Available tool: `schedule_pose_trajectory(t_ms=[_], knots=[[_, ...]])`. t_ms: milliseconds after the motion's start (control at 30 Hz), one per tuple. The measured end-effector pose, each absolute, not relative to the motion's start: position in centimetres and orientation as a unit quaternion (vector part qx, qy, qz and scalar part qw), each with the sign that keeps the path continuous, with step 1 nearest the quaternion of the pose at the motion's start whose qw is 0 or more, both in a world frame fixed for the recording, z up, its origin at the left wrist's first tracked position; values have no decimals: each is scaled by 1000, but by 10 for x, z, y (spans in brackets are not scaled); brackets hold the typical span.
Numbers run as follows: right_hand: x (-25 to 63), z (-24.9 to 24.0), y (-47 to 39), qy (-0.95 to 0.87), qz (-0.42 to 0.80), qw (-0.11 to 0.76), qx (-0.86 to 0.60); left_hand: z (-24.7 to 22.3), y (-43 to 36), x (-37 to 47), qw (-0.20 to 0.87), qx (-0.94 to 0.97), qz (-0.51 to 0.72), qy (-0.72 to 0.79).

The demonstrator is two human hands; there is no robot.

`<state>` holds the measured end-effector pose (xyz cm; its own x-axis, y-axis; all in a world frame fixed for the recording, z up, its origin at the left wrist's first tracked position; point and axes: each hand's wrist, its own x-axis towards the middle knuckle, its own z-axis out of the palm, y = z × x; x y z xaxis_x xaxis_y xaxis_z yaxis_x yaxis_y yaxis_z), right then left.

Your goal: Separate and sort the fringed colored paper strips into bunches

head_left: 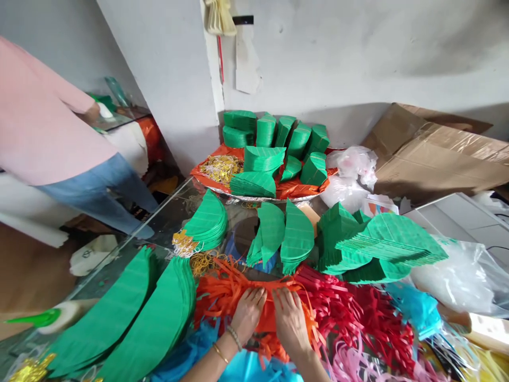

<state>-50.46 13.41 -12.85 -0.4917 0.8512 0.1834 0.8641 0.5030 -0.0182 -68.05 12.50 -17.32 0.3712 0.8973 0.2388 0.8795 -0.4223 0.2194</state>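
My left hand [249, 312] and my right hand [290, 319] are side by side on orange fringed paper [267, 313]. The fingers of both hands are bent together over its upper edge; my thumbs are mostly hidden. Loose orange strips [212, 297] spread to the left of my hands. Bright blue paper [246, 369] lies under my wrists. Just to the right is a heap of red fringed paper [338, 302]. Beyond my hands stand folded stacks of green half-round paper [297, 239], with a bundle of rubber bands [212, 261] left of them.
Long curved green stacks [159, 323] and a glue bottle [55, 317] lie on the left. At the back, a tray [222, 192] holds more green stacks. A cardboard box [441, 154] and plastic bags [457, 278] occupy the right. A person in a pink shirt [43, 116] stands at left.
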Motion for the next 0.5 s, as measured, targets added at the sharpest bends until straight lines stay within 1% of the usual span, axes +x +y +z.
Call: schedule_pose_trajectory(t_ms=[167, 500], knots=[[-516, -153, 143, -891, -88, 141, -423, -172, 122, -684, 32, 820, 195, 537], [-497, -183, 143, -902, -110, 171, -381, -173, 113, -698, 4, 807, 248, 536]])
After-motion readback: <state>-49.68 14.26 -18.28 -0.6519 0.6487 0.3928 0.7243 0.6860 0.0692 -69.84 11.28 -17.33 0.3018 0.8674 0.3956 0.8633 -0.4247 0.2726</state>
